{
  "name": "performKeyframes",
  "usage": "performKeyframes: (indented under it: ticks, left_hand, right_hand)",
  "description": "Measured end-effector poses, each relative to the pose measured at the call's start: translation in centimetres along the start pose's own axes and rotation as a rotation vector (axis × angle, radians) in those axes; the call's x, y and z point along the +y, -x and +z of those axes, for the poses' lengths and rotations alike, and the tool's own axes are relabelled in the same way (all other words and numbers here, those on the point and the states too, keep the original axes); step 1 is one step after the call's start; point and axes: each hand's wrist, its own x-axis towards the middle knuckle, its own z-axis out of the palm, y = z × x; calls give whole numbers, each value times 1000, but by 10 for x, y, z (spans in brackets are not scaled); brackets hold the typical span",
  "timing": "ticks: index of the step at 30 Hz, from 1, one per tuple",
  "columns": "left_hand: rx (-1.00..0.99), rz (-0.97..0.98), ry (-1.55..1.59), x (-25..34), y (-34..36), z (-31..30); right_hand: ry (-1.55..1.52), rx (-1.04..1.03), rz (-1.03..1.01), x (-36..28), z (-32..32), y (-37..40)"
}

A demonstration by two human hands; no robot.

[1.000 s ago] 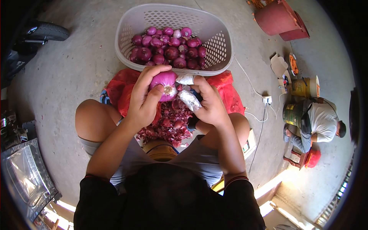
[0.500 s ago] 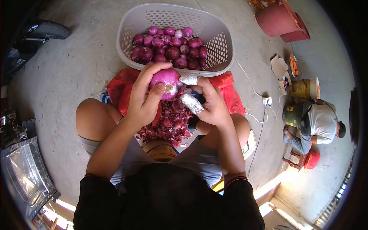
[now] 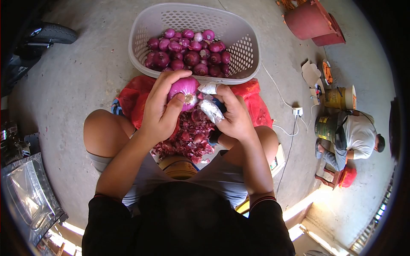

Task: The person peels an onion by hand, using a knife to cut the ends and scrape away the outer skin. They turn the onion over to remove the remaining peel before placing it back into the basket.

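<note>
A purple onion (image 3: 184, 90) is held in my left hand (image 3: 159, 106), its pale root end turned up toward me and my thumb pressed beside it. My right hand (image 3: 232, 110) is at the onion's right side. Silver foil-like wrapping covers its thumb and forefinger, which pinch a small pinkish bit of onion skin (image 3: 200, 96) against the bulb. Below both hands, loose red onion peelings (image 3: 192, 136) lie heaped on a red mesh sack (image 3: 136, 96) between my legs.
A grey perforated basket (image 3: 136, 42) with many purple onions stands just ahead. To the right are a power strip (image 3: 297, 112) with cables, a yellow bucket (image 3: 335, 98) and a red tub (image 3: 305, 21). Another person (image 3: 358, 132) sits bent over at far right. A tyre (image 3: 55, 33) is at left.
My right thumb and forefinger have shifted slightly left, closer against the onion's side. The onion has turned a little in my left hand, which otherwise stays put.
</note>
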Motion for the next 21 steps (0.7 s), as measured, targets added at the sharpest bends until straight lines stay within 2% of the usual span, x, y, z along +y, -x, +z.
performKeyframes:
  ticks: [10,16,19,21]
  left_hand:
    - [3,-62,116,3,0,0]
    - [-12,-73,139,1,1,-1]
    - [2,-63,170,0,2,1]
    - [13,-86,179,-1,3,2]
  right_hand:
    - [-223,63,-79,-2,8,-3]
    - [-350,30,6,4,10,-1]
    - [-214,58,-108,5,9,-3]
    - [-91,56,-116,5,7,-1]
